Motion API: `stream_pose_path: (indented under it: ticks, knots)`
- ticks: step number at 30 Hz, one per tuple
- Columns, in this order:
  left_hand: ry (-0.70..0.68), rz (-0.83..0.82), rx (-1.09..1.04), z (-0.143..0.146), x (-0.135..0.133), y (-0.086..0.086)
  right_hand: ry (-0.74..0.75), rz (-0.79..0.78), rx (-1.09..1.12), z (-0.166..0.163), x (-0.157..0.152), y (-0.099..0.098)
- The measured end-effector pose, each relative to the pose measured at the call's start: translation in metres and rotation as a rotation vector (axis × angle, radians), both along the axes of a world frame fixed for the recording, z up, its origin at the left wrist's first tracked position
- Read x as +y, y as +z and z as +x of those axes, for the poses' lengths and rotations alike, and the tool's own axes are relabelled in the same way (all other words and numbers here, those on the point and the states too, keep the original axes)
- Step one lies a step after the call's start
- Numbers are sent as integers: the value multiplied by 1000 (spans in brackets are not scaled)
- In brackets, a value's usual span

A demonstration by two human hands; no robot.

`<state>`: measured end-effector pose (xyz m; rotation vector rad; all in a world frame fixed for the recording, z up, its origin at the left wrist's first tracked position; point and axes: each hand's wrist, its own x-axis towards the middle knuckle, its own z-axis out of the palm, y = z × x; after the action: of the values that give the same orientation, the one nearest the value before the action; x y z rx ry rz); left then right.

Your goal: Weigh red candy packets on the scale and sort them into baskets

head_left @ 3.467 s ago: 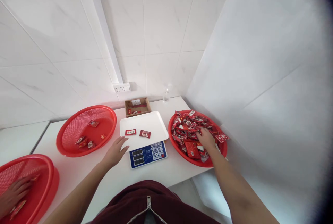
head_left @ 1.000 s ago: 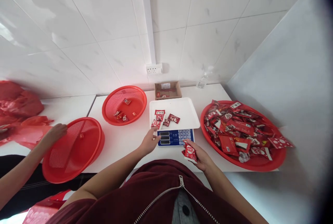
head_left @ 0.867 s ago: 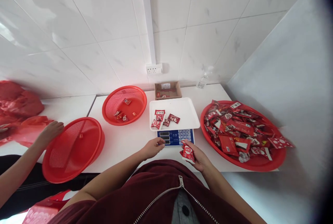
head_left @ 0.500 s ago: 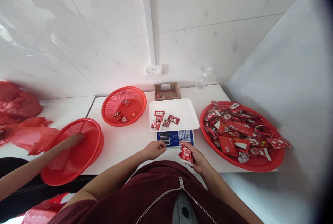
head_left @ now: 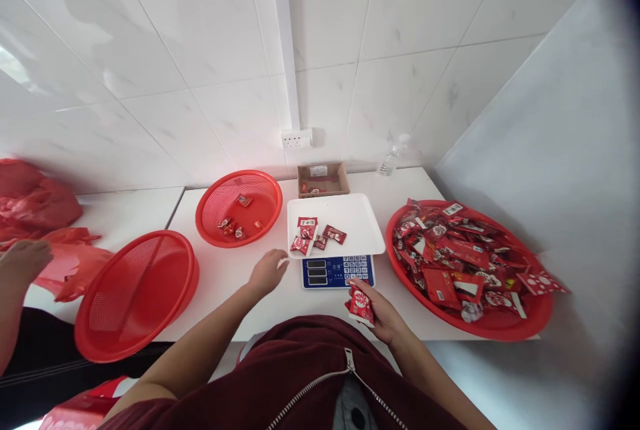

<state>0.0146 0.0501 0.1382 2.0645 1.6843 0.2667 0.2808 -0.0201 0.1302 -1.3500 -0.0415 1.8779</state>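
A blue-faced scale (head_left: pixel 338 270) with a white pan (head_left: pixel 360 217) stands mid-table; several red candy packets (head_left: pixel 314 235) lie on the pan's front left. My left hand (head_left: pixel 267 271) hovers just left of the pan's front corner, fingers loosely curled, with nothing visible in them. My right hand (head_left: pixel 381 310) is at the table's front edge below the scale, closed on a small bunch of red packets (head_left: pixel 361 303). A wide red tray (head_left: pixel 525 327) heaped with red packets sits to the right.
A red mesh basket (head_left: pixel 265 183) behind my left hand holds a few packets. Another red basket (head_left: pixel 135 297) sits at the left edge, with another person's hand (head_left: pixel 23 263) and red bags beyond. A cardboard box (head_left: pixel 323 180) and a clear bottle (head_left: pixel 389 160) stand by the wall.
My left hand drew back from the pan toward the packets in my right hand, then moved out left of the scale. The other person's hand left the left basket.
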Motion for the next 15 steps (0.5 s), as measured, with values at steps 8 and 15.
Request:
stream_pose_path:
  ticks: [8, 15]
  knots:
    - [516, 131, 400, -108, 41, 7, 9, -1, 18, -2, 2, -4]
    - [1074, -234, 183, -174, 56, 10, 21, 0, -16, -4, 3, -4]
